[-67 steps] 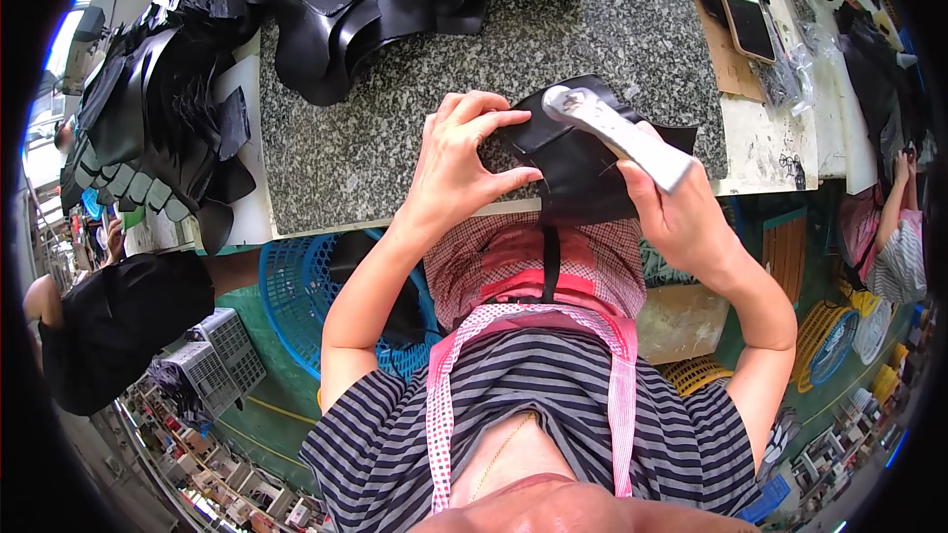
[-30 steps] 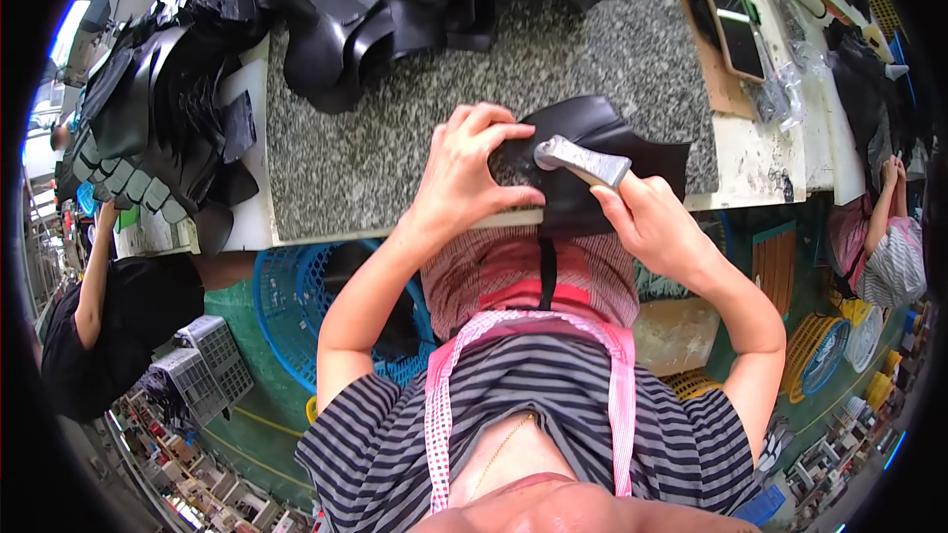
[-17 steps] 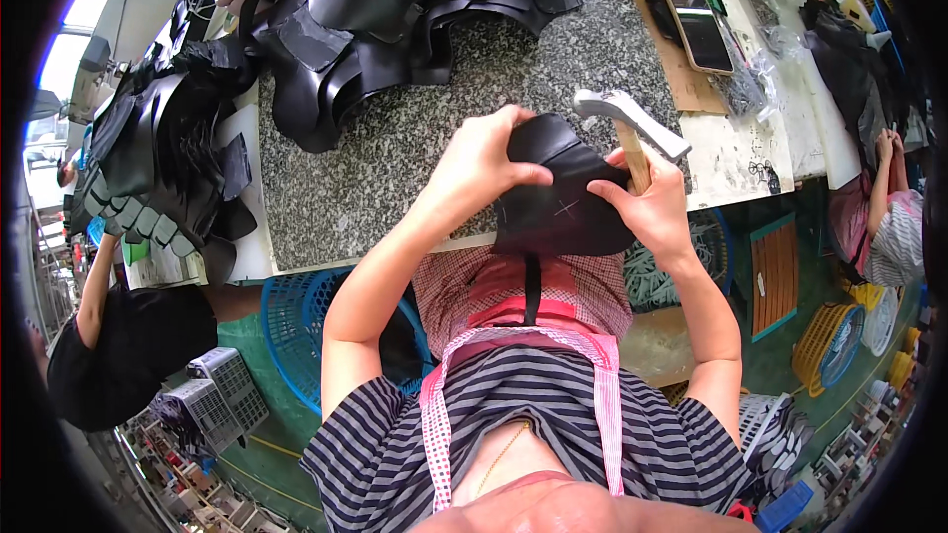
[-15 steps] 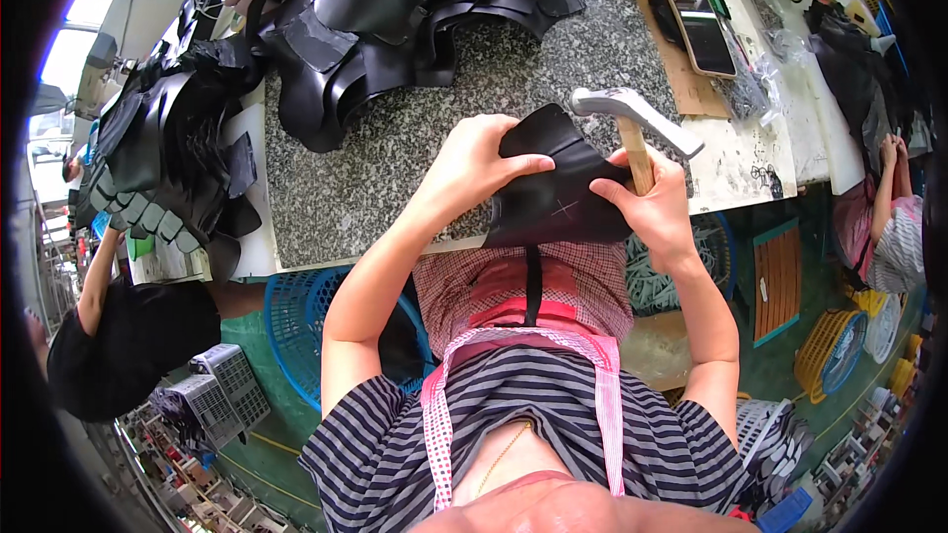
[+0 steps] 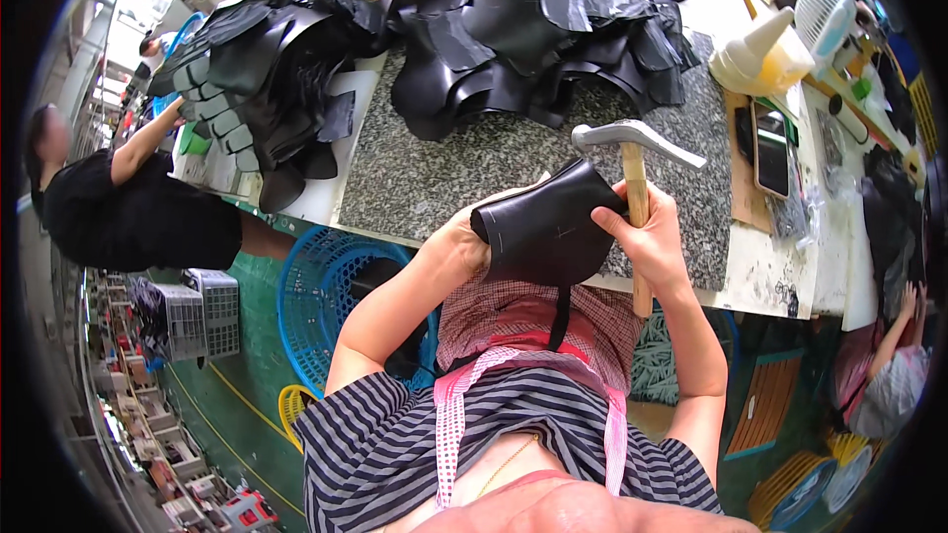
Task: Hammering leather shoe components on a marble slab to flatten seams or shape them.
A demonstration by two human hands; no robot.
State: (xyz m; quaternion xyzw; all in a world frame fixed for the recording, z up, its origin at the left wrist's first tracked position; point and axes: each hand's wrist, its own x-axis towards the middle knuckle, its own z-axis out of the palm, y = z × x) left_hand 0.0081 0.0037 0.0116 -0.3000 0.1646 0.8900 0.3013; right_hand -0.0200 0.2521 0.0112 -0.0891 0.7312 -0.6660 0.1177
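Note:
A black leather-like piece (image 5: 548, 232) is held up in front of me at the near edge of the speckled stone slab (image 5: 390, 183), curved over along its upper left. My left hand (image 5: 466, 245) holds its left side, with most of the fingers hidden behind it. My right hand (image 5: 654, 237) grips a claw hammer (image 5: 635, 178) upright by its wooden handle, the metal head above the fist. The thumb of that hand also presses on the piece's right edge. A faint cross mark shows on the piece's face.
Black cut pieces (image 5: 518, 35) lie heaped across the far slab, with another stack (image 5: 286, 69) to the left. A phone (image 5: 771, 153) and a pale tub (image 5: 765, 64) sit at right. A blue basket (image 5: 301, 286) stands below the table; a person in black (image 5: 148, 212) works at far left.
The black piece has turned and its upper part now curves over. My left hand has slid down its left side, the thumb no longer on its face. My view has shifted; the hammer stays in my right hand.

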